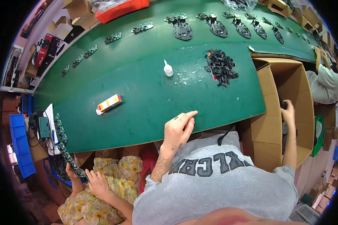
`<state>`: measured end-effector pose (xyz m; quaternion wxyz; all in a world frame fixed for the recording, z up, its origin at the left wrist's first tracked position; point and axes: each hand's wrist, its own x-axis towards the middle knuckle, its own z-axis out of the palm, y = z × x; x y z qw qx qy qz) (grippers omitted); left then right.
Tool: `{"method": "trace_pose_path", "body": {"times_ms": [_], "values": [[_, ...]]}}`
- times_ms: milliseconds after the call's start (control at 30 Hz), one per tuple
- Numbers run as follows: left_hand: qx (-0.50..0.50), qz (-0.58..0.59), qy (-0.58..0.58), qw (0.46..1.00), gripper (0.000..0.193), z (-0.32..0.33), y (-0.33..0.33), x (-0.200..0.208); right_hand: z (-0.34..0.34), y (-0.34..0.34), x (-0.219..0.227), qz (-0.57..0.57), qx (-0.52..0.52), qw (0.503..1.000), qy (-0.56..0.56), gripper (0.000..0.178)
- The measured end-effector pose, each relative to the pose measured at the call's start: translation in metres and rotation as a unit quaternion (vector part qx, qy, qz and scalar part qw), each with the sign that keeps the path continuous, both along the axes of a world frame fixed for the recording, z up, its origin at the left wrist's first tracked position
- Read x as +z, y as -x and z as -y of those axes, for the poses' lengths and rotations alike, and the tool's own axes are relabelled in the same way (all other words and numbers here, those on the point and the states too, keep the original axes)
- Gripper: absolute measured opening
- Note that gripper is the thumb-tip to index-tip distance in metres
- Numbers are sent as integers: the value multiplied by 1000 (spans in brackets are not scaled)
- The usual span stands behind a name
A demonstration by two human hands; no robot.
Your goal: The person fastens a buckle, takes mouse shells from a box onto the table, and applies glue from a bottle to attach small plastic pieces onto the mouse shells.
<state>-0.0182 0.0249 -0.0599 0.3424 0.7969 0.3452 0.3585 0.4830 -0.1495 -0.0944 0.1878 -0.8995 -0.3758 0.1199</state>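
My left hand (178,129) hovers over the front edge of the green table (146,127). Its index finger and thumb stick out, apart, and nothing shows between them. On my right, my other arm reaches down into a tall open cardboard box (264,112). There my right hand (288,112) has its fingers closed on a dark plastic part (283,105), mostly hidden by the hand and shadow. Further dark parts (285,129) lie lower in the box. Ahead of my left hand stand a white squeeze bottle (168,70) and a pile of small black pieces (222,67).
A small carton (109,104) lies left on the table. Circuit boards (142,27) and black plastic housings (182,30) line the far side. At left, a co-worker's hands (97,183) hold a circuit board strip (72,160). Another person (326,84) works beyond the box.
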Motion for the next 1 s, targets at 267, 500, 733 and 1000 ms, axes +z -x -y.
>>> {"method": "trace_pose_path", "body": {"times_ms": [267, 500, 733, 1000], "values": [[-17, 29, 122, 992, 33, 2, -8, 7, 9, 106, 171, -132, -42, 904, -404, 63], [-101, 319, 347, 876, 72, 2, -34, 29, -101, 274, 104, -664, 189, 697, -194, 70], [46, 574, 442, 688, 40, -13, 26, -8, -151, 300, 51, -653, 152, 700, -247, 57], [153, 372, 322, 857, 46, -35, 34, 17, -179, 322, 54, -186, 292, 892, -292, 36]]}}
